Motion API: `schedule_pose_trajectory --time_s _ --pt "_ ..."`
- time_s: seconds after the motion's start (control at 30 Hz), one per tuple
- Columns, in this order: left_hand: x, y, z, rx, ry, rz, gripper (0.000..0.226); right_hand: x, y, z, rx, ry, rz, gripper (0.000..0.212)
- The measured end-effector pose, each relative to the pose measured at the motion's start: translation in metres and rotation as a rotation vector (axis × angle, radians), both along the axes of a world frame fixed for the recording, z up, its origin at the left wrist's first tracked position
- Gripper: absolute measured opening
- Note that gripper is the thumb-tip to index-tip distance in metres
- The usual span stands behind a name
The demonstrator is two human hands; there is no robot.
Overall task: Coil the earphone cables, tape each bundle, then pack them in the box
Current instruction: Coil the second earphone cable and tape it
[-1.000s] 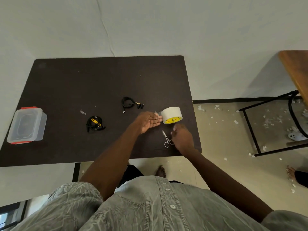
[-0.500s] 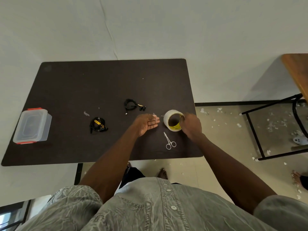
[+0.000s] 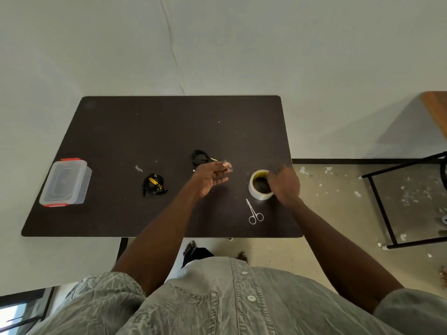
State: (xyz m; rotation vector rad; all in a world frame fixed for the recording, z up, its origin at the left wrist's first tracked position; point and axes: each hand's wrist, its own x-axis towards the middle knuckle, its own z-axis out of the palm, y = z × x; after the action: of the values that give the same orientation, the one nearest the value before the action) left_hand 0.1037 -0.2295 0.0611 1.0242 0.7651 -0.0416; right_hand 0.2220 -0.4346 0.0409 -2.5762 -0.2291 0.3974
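On the dark table, my left hand (image 3: 211, 176) is raised with a small piece of clear tape (image 3: 228, 165) pinched at the tips of its thumb and forefinger. Just behind it lies a coiled black earphone cable (image 3: 198, 156), partly hidden by the hand. A second black bundle with yellow tape (image 3: 153, 184) rests to the left. My right hand (image 3: 285, 187) grips the right rim of the white tape roll (image 3: 256, 192), which is tipped so its dark core shows. The clear plastic box with red clips (image 3: 65, 182) stands closed at the table's left edge.
Small silver scissors (image 3: 254, 212) lie near the front edge, just below the roll. A scrap of tape (image 3: 138, 168) sits between the box and the cables. A black metal frame (image 3: 379, 204) stands on the littered floor to the right.
My right hand left the scissors, took the tape roll and tipped it onto its side. My left hand drew back from the roll toward the black cable, carrying the tape piece.
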Motion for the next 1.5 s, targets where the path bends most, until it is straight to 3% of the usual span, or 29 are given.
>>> schedule_pose_trajectory --time_s 0.07,0.13,0.2,0.33,0.53,0.93,1.17,1.33,1.5 --pt "0.0 0.001 0.003 -0.012 -0.006 0.008 0.009 -0.011 0.021 0.014 0.334 0.136 -0.026 0.022" --pt "0.002 0.0 0.005 -0.023 -0.011 0.025 0.01 -0.024 0.043 0.029 0.681 0.441 -0.04 0.018" --pt "0.002 0.0 0.007 -0.031 -0.014 0.05 0.009 -0.032 0.057 0.034 0.844 0.602 0.024 0.022" --pt "0.001 0.002 0.009 -0.025 -0.009 0.076 0.009 -0.037 0.068 0.034 0.901 0.624 0.055 0.023" --pt "-0.001 0.004 0.011 -0.017 -0.017 0.089 0.013 -0.039 0.076 0.037 0.908 0.658 0.012 0.001" --pt "0.004 0.007 0.004 -0.001 0.008 0.188 0.019 -0.045 0.094 0.04 0.968 0.693 -0.117 0.01" --pt "0.001 0.015 0.007 -0.039 0.019 0.355 0.011 -0.049 0.106 0.043 1.077 0.71 -0.272 0.016" --pt "-0.002 0.027 0.006 -0.058 0.016 0.323 0.009 -0.052 0.119 0.044 1.105 0.84 -0.239 0.009" --pt "0.001 0.045 0.002 -0.055 0.028 0.299 0.01 -0.052 0.139 0.04 1.047 0.81 -0.251 0.006"
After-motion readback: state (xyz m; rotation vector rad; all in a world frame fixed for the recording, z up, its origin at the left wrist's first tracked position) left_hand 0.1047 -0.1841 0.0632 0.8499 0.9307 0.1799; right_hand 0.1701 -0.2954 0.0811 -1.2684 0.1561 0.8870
